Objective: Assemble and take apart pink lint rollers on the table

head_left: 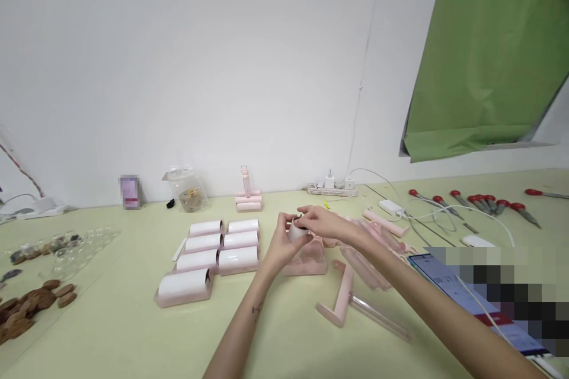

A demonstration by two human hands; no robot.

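Head view: the left hand (281,244) is closed around a small white roll (294,233), thumb and fingers parted by the roll's own width and clamped on its sides, with some of the fingertips hidden behind it. The right hand (323,222) reaches in from the other side, its fingers bent and slightly spread over the roll's dark-edged upper end; they appear to touch it, but whether they pinch the rim or only rest there cannot be told. The roll is tilted, one end facing up, above a pink tray-like piece (306,268) on the pale green table (275,337). Left of the hands, seven other white rolls (239,259) lie in pink holders, set mostly in two columns. Just right of the pink piece lies a pink bracket (344,299) with a clear rod (377,315) near the right forearm, and beyond that forearm are more translucent pink parts (382,231). Farther right are red-handled tools (489,201) and a phone (471,302) lying flat; at the far left, brown rounded pieces (38,302) are heaped.
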